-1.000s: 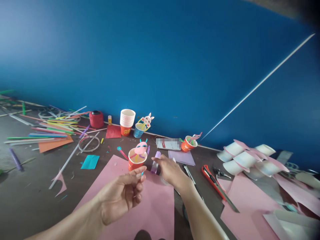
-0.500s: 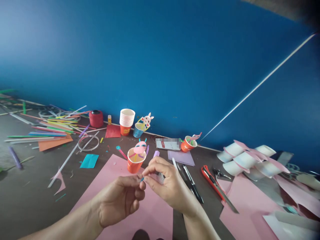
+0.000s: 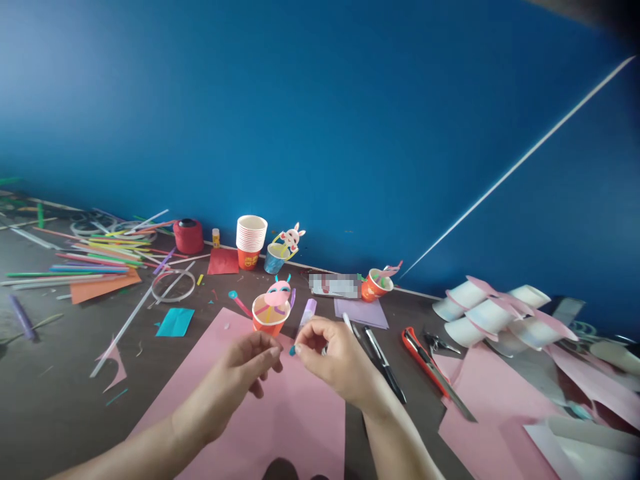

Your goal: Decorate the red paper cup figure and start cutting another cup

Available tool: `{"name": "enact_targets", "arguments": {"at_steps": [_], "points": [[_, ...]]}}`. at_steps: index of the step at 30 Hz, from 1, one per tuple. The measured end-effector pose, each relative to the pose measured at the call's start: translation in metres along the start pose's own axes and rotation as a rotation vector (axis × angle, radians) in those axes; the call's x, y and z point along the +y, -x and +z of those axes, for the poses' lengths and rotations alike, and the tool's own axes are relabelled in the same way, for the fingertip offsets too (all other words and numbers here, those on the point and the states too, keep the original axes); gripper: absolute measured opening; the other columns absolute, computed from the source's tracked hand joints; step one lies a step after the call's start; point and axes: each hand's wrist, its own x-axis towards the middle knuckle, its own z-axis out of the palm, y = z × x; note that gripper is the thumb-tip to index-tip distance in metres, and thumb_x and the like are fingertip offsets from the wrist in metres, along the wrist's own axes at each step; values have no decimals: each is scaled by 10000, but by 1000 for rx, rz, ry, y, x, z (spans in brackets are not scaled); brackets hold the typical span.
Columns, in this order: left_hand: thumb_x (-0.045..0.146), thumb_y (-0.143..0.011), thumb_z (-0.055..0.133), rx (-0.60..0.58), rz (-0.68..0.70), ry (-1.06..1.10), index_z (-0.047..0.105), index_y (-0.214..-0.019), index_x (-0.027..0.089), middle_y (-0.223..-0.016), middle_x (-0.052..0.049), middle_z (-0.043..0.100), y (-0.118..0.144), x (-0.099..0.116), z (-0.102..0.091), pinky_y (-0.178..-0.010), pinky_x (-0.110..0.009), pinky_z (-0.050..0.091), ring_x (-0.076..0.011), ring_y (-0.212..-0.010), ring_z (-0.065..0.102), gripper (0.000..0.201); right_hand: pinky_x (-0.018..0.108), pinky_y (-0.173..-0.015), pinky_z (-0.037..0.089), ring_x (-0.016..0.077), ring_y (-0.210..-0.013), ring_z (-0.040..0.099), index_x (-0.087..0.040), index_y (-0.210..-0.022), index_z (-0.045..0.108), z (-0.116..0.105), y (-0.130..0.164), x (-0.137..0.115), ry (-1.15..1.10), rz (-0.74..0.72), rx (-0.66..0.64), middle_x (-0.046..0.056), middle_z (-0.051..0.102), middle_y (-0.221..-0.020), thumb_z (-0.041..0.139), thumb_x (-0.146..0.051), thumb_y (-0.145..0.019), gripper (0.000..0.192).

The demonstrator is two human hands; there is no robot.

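The right hand (image 3: pixel 334 357) pinches a tiny teal paper bit (image 3: pixel 292 349) at its fingertips above the pink sheet (image 3: pixel 300 413), while the left hand (image 3: pixel 240 373), fingers loosely curled and empty as far as I can tell, hovers just beside it. So small a scrap could slip from the pinch and get lost among the litter on the bench (image 3: pixel 60 400), or a stray wrist could tip the orange cup (image 3: pixel 270 315) close ahead. The red cups carry markings too small to read, and one label is blurred out.

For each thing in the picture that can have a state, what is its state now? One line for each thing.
right hand: pinching a tiny teal piece at the fingertips
left hand: fingers curled, close to the piece, whether it touches it is unclear
decorated orange cup: upright on the pink sheet
stack of cups: upright, nested
orange cup by the wall: tipped on its side
utility knife: lying flat
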Motion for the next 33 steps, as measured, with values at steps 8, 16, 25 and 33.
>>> {"name": "enact_targets", "arguments": {"at_steps": [8, 16, 25, 33], "points": [[217, -674, 630, 71, 188, -192, 650, -625, 157, -583, -12, 538, -10, -3, 2, -495, -200, 344, -120, -568, 445, 80, 183, -497, 344, 78, -545, 458, -172, -652, 575, 2, -1, 1, 50, 48, -37, -34, 538, -584, 532, -164, -705, 69], [284, -700, 611, 81, 18, 90, 586, -642, 162, -649, -1, 517, -10, -5, 1, -502, -192, 371, -104, -601, 434, 137, 201, -556, 381, 90, -592, 469, -178, -820, 581, 4, -3, 1, -27, 76, -10, -24, 521, -652, 543, -234, -741, 104], [347, -688, 633, 106, -13, 249, 586, -634, 161, -643, 10, 498, -12, -3, 6, -492, -182, 356, -92, -591, 420, 199, 189, -509, 354, 82, -547, 454, -159, -704, 530, 18, -8, -1, -152, 59, 35, -16, 542, -610, 531, -267, -769, 126], [333, -723, 596, -24, -60, 61, 602, -929, 153, -682, -22, 570, -5, -9, 9, -415, -189, 353, -94, -514, 429, 274, 181, -482, 329, 74, -521, 414, -157, -682, 505, -3, -14, 5, -70, 26, 55, -35, 474, -569, 504, -246, -771, 125]]}}
